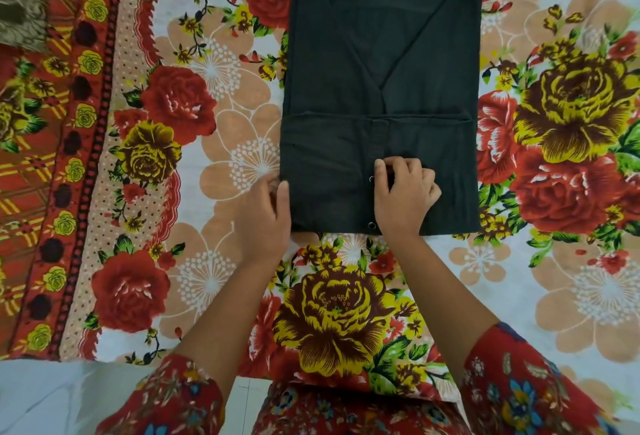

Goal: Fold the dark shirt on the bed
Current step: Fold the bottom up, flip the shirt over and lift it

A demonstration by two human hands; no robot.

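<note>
Head: dark shirt [381,54], matte rectangle; left hand [266,215], right hand [405,194] pinch fabric.

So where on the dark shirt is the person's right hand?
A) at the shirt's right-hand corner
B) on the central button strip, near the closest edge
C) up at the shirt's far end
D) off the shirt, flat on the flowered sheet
B: the right hand rests with curled fingers on the snap-button strip running down the middle of the dark shirt, close to its near edge.
</note>
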